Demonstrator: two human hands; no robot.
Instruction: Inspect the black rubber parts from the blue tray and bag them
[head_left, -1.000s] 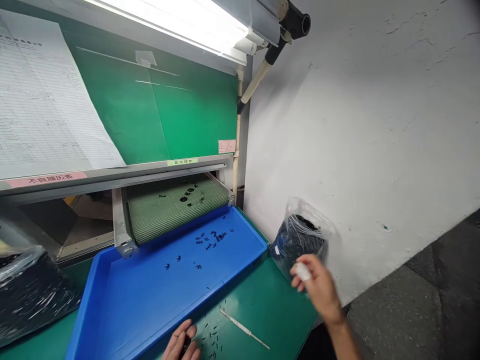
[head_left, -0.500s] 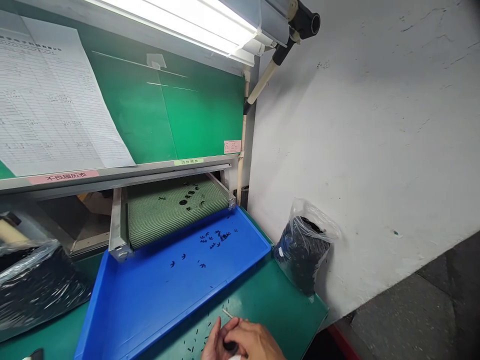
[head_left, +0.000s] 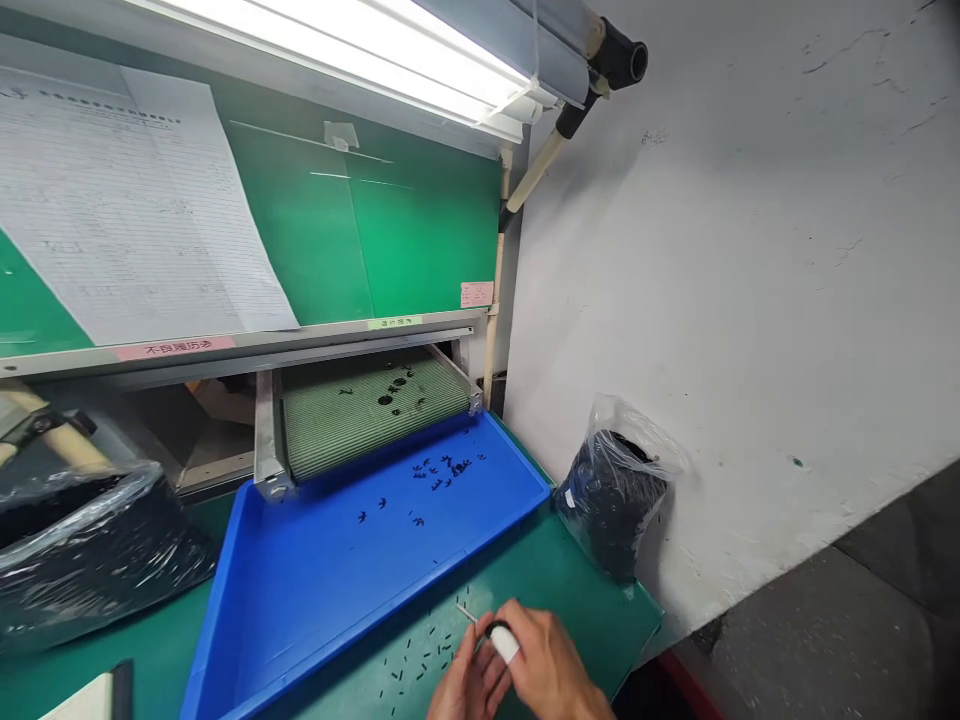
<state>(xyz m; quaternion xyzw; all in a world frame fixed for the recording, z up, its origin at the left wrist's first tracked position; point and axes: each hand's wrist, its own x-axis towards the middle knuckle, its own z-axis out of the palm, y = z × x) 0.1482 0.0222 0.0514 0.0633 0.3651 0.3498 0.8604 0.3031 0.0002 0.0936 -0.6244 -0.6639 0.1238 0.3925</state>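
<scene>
My left hand (head_left: 463, 682) is low in the view, palm turned up and fingers curled. Close against it, my right hand (head_left: 553, 662) has its fingers bent inward. Between them is a small black rounded part (head_left: 495, 627), mostly hidden by the fingers. A smooth white piece (head_left: 505, 645) lies along the right hand's fingers; whether it is a finger cover or a handle I cannot tell. From the fingertips a thin pale rod (head_left: 466, 612) sticks out toward the tray. Several tiny black slivers (head_left: 426, 655) are scattered on the green tabletop left of my hands.
A blue tray (head_left: 315, 650) with small black pieces (head_left: 450, 468) sits under the end of a green conveyor belt (head_left: 352, 425), which carries more. Clear bags of dark parts stand at the right (head_left: 611, 500) and left (head_left: 97, 560). A white wall (head_left: 750, 300) rises at right.
Both hands have shifted slightly right and up in the view. The right hand has turned, so the white piece shows more. The camera has swung a little left.
</scene>
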